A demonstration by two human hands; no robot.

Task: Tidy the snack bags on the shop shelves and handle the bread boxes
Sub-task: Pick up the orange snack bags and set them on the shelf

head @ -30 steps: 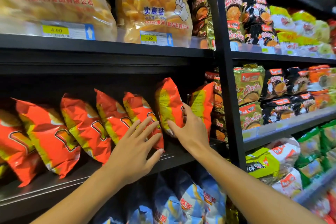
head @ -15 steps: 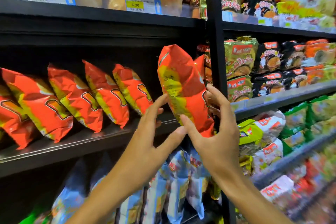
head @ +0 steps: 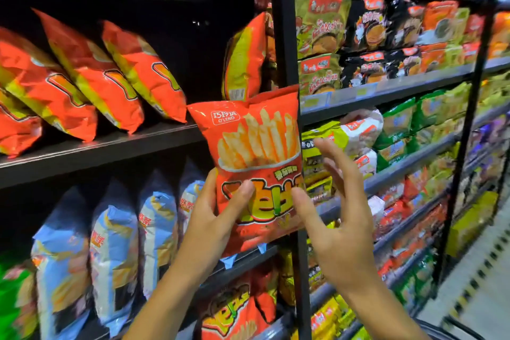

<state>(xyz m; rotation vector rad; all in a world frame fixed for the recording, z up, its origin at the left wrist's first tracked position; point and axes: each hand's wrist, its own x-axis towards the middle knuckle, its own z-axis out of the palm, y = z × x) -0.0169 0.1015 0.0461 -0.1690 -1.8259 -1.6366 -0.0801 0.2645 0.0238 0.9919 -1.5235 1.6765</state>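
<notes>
I hold an orange-red fries snack bag (head: pixel 256 146) upright in front of the black shelf post (head: pixel 284 36), its printed front facing me. My left hand (head: pixel 209 226) grips its lower left part, thumb on the front and fingers behind. My right hand (head: pixel 339 218) is beside the bag's lower right edge with fingers spread and straight; only the thumb is near the bag. Matching orange bags (head: pixel 91 74) lean in a row on the middle shelf (head: pixel 105 146). One more orange bag (head: pixel 242 58) stands at that shelf's right end.
Blue-and-white snack bags (head: pixel 113 243) fill the shelf below, with more orange bags (head: pixel 234 309) under them. The right bay holds green, black and orange packets (head: pixel 323 22) on several shelves. Light floor (head: pixel 483 284) shows at lower right.
The orange bag came off the middle shelf and was turned from side-on to front-facing. My right hand loosened from it while my left hand took hold. The view tilted down and right.
</notes>
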